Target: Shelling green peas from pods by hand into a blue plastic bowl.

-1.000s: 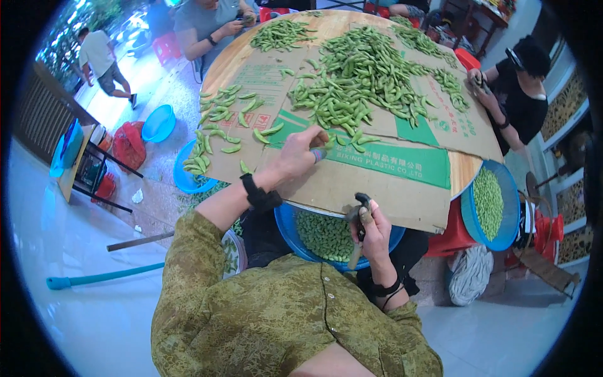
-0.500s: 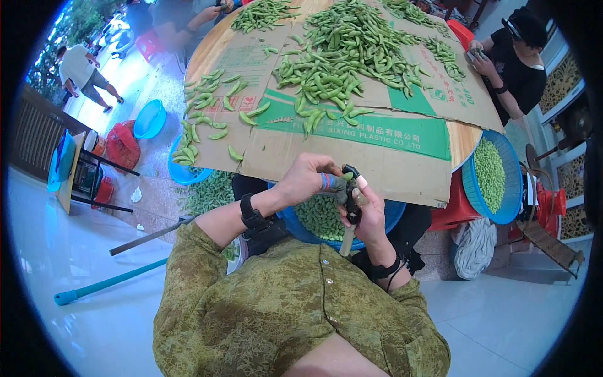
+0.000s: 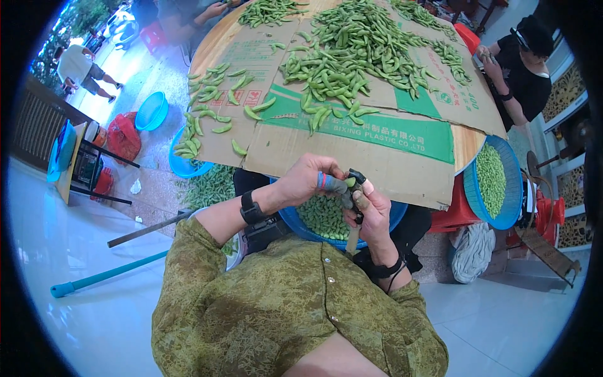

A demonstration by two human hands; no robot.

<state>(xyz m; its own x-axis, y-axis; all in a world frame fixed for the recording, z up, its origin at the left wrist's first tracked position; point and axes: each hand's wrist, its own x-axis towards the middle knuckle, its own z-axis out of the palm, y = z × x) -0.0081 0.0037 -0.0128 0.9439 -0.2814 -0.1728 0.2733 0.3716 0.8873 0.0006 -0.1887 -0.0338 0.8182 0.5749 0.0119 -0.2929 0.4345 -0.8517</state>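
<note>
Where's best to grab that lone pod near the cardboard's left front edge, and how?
Probably pinch the lone pod across its narrow middle, coming from above: it lies slim and elongated on the cardboard, apart from the other pods.

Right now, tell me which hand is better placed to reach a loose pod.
Left, likely: the left hand is nearer the pods scattered at left on the cardboard, while the right hand grips a black object.

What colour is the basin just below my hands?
The basin is blue, showing best in the head view.
</note>
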